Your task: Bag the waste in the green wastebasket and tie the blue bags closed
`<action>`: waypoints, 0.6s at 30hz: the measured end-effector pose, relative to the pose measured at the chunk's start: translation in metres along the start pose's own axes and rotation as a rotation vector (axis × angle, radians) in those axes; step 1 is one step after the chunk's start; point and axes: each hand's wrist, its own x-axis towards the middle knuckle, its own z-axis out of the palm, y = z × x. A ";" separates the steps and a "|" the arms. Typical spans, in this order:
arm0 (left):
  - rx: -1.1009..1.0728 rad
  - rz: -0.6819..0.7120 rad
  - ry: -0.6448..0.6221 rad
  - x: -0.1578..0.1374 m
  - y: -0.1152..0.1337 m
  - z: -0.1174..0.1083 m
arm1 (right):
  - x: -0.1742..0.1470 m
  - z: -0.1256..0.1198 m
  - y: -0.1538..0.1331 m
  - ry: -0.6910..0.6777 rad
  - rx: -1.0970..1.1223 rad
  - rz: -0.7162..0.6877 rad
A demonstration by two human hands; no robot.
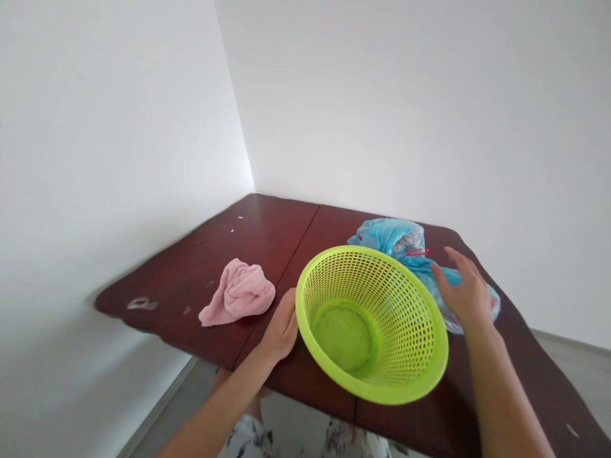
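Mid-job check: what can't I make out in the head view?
All in the head view:
Left grip: most fingers hidden behind the basket.
Blue plastic: part covered by basket and right grip; contents unclear through it.
Table: near right part cut off by the bottom edge.
White specks: too small to identify.

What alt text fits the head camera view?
A person's left hand holds a tilted green basket at a red table. The open right hand is near blue plastic; a crumpled pink cloth lies to the left.
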 end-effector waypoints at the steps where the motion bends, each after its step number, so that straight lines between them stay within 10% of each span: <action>1: -0.022 -0.006 0.003 0.000 0.001 0.000 | -0.004 -0.009 0.003 0.074 -0.021 0.019; 18: -0.072 -0.050 -0.039 0.005 0.000 0.000 | -0.162 0.019 0.077 -0.050 0.062 0.353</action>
